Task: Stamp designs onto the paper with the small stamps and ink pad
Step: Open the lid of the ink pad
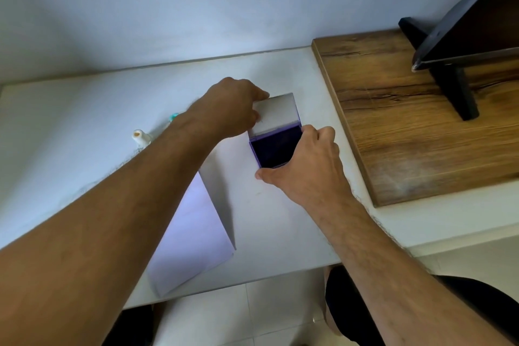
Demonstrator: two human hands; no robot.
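Note:
The ink pad [273,149] lies open on the white table [70,126], its dark purple pad showing. Its lid [276,112] is tipped back behind it. My left hand [233,107] pinches the lid's left edge. My right hand [306,166] grips the base from the right, thumb at its near corner. A white sheet of paper [193,233] lies near the front edge, partly under my left forearm. Two small stamps, one cream [140,136] and one teal [174,116], stand at the left, the teal one mostly hidden by my arm.
A wooden board [407,109] sits raised on the right of the table, carrying a black monitor [471,25] on its stand [449,84]. A white wall runs behind the table. Tiled floor and my legs show below the front edge.

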